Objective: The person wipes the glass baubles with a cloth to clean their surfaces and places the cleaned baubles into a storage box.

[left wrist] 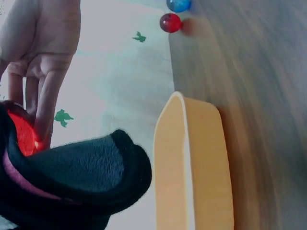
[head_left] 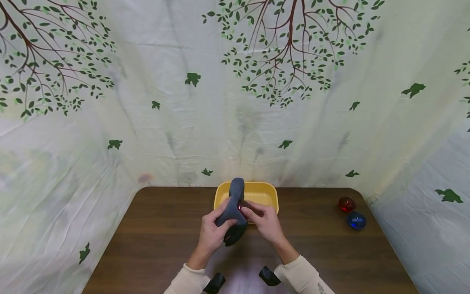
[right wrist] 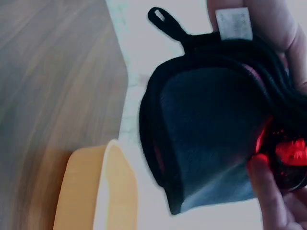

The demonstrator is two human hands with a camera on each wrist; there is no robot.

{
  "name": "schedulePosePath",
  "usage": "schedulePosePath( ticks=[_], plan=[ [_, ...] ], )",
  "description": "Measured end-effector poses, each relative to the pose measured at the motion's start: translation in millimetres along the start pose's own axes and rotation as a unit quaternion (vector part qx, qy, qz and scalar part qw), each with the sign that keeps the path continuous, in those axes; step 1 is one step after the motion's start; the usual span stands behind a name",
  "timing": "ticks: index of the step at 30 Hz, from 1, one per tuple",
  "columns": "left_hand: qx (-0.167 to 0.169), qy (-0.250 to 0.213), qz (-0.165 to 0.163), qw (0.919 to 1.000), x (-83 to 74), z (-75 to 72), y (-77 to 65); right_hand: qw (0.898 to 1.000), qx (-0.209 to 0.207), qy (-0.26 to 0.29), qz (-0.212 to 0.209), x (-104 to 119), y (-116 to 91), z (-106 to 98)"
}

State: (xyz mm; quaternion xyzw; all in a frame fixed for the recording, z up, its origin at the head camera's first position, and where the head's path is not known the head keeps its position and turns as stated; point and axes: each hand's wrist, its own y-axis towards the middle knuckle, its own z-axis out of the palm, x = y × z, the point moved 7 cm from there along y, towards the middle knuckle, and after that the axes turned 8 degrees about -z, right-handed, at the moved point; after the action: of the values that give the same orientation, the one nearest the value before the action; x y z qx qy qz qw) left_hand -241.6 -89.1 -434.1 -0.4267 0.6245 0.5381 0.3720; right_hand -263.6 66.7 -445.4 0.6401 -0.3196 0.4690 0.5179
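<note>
A dark blue-grey oven mitt (head_left: 232,213) with black trim and a hanging loop (right wrist: 168,21) is up over the front of the yellow tray (head_left: 262,188). My left hand (head_left: 214,232) grips it by its left side, thumb across the near face. On its other side my right hand (head_left: 265,222) pinches a clear red ball (right wrist: 291,152) at the mitt's edge. Red glints through the ball (left wrist: 23,132) in the left wrist view, where the fingers and the mitt cover part of it. A white tag (right wrist: 234,24) sticks out beside the loop.
On the right of the brown table (head_left: 165,228) lie another red ball (head_left: 346,204) and a blue ball (head_left: 356,220), side by side. A pale curtain (head_left: 165,122) printed with leaves and branches hangs behind the table. Black wrist mounts (head_left: 269,276) show near both cuffs.
</note>
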Motion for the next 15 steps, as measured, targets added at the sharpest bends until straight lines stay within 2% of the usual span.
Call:
schedulePosePath(
  ticks=[4, 8, 11, 15],
  plan=[
    [-0.019, -0.065, -0.074, 0.9949, 9.3, -3.5, -2.5, 0.997, 0.035, -0.012, -0.063, 6, -5, 4],
    [-0.026, -0.148, -0.154, 0.9766, 16.9, -3.7, -6.3, 0.990, 0.020, -0.034, -0.137, 20, -10, 3],
    [-0.023, -0.166, -0.185, 0.9684, 18.2, -2.7, -8.3, 0.984, -0.016, -0.047, -0.172, 21, -13, 1],
    [-0.019, -0.165, -0.188, 0.9679, 17.6, -1.7, -8.4, 0.980, -0.057, -0.033, -0.185, 13, -16, -1]
  ],
)
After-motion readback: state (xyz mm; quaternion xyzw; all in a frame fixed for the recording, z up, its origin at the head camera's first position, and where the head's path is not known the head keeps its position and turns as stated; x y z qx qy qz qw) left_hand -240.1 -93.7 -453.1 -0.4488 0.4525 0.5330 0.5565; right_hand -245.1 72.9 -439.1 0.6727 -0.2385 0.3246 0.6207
